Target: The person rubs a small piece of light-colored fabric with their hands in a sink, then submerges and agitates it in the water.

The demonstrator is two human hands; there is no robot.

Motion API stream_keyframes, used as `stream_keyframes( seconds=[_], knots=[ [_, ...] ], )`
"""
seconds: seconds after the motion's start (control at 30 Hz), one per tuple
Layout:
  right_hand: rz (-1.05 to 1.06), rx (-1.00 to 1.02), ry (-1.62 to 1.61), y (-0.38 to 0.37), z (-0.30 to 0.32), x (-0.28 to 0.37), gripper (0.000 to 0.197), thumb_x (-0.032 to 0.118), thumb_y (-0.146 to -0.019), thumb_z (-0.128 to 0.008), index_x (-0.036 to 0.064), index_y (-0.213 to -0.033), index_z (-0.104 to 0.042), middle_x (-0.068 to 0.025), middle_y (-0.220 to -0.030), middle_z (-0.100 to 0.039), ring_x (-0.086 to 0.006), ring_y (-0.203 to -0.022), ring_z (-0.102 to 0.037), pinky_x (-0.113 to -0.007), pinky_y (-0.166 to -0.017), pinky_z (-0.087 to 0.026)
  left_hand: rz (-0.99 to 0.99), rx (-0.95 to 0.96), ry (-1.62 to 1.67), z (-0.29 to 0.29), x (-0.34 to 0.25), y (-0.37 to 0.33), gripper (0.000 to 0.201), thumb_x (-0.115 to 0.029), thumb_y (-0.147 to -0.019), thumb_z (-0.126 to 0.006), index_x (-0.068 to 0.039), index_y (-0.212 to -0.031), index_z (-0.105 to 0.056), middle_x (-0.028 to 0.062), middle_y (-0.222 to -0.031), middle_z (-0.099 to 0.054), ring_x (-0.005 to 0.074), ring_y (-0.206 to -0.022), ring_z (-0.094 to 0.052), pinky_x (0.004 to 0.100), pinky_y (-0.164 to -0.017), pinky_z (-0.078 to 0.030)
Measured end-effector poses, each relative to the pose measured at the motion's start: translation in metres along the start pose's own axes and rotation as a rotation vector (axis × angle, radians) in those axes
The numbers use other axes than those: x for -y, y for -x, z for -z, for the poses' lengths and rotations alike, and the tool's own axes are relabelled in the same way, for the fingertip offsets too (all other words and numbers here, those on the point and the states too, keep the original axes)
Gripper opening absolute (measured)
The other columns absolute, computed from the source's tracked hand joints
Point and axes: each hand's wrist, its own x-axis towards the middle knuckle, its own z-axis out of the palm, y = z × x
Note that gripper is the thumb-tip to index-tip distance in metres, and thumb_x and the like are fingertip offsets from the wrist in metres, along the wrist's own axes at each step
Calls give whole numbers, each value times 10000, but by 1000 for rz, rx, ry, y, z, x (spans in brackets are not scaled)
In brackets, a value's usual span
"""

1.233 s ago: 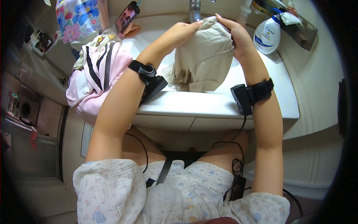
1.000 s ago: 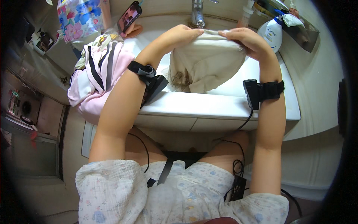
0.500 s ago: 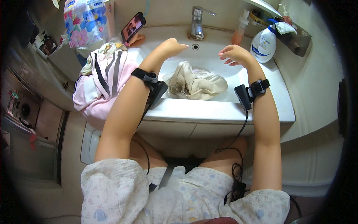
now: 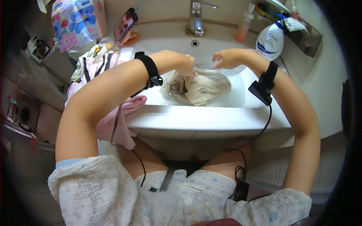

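A wet, crumpled beige cloth (image 4: 207, 88) lies in water in the white sink basin (image 4: 241, 92). My left hand (image 4: 184, 64) hangs over the cloth's far left part, fingers bent down and thumb apart. I cannot tell whether its fingertips touch the fabric. Beyond the cloth's far right edge is my right hand (image 4: 227, 59), its fingers curved and spread with nothing between them. The two hands face each other across a small gap. Behind them stands a chrome faucet (image 4: 196, 19), above the round overflow hole (image 4: 194, 43).
Pink and striped clothes (image 4: 122, 113) are heaped at the basin's left, partly under my left arm. A phone (image 4: 125, 25) leans on an orange stand behind them, beside a flowered package (image 4: 77, 24). At right stand a white pump bottle (image 4: 270, 40) and a clear bottle (image 4: 245, 24).
Both hands have come down and nearer to me, toward the cloth, with the elbows swung outward. The cloth lies flatter and more bunched. Part of the pink clothing now hangs over the basin's front edge.
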Motion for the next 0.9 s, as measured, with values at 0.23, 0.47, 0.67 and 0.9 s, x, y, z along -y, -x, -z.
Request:
stream_keyframes(
  seconds=[0.23,0.47,0.67,0.9],
  knots=[
    [139,133,-180,-46,-69,-17,672,330,-849,-541,119,-1389,-201,-187,-1411,-233,-329,-1282,-279,-368,-1021,-285,-204,-114,-11,-29,-1,-48,712,-497,-849,-464,-33,-1353,-270,163,-1400,-281,300,-1296,-270,400,-1048,-246],
    [63,253,83,-56,-103,-1,743,432,-855,-434,164,-1423,-37,-152,-1464,-85,-324,-1354,-73,-511,-1060,-132,-225,11,-46,-70,4,-79,729,-512,-845,-439,-93,-1391,-199,117,-1455,-172,274,-1346,-148,413,-1082,-156],
    [-52,432,205,-83,-135,-10,596,280,-819,-444,115,-1369,-284,-168,-1426,-210,-341,-1323,-188,-519,-1053,-132,-72,206,-12,-71,-1,-86,622,-361,-762,-515,-87,-1306,-388,119,-1317,-434,265,-1148,-475,375,-933,-392],
    [85,279,193,-63,-97,-6,508,250,-750,-546,45,-1209,-476,-158,-1297,-378,-332,-1203,-366,-466,-972,-318,-146,273,-37,-59,-1,-79,563,-322,-764,-550,-66,-1252,-436,152,-1295,-428,289,-1144,-454,389,-933,-381]
  ],
)
